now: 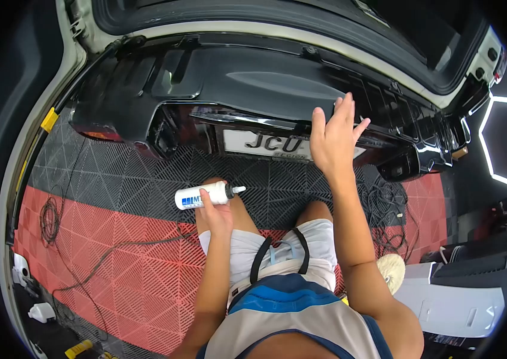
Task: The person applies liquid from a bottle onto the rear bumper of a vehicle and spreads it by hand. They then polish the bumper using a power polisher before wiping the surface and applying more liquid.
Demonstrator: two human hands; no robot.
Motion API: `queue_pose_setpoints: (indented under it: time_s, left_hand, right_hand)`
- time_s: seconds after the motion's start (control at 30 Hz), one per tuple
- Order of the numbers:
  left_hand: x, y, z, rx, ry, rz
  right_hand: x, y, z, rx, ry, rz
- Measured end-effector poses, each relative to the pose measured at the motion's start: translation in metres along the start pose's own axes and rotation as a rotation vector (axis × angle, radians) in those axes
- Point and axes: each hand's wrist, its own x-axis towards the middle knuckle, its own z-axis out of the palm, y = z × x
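Observation:
My left hand [220, 216] is wrapped round a white squeeze bottle [195, 196] with blue print. The bottle lies nearly level, its dark collar and pale nozzle pointing right, above my thigh. Raised before the black car bumper [253, 78], my right hand [332, 140] has its fingers stretched out and nothing in it. It covers the right part of the license plate [253, 143]. Whether its fingertips touch the bumper I cannot tell.
Dark cables lie on the red and black tiled floor [128, 281] at both sides. A grey and white case [463, 305] and a round fluffy pad [391, 272] are at the lower right. Small white bottles [42, 312] stand at the lower left.

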Motion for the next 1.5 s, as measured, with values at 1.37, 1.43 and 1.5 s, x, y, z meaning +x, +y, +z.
queue_pose_setpoints:
  time_s: [1.37,1.43,1.5]
  left_hand:
    - [0.007,0.01,-0.007,-0.147,-0.013,-0.056]
    - [0.007,0.01,-0.006,-0.147,-0.007,-0.053]
    - [0.005,0.01,-0.008,-0.139,0.005,-0.055]
  right_hand:
    - [0.005,-0.015,-0.018,-0.01,-0.141,-0.14]
    - [0.008,-0.02,-0.021,0.072,-0.264,-0.166]
    - [0.007,-0.029,-0.019,0.283,-0.15,-0.141]
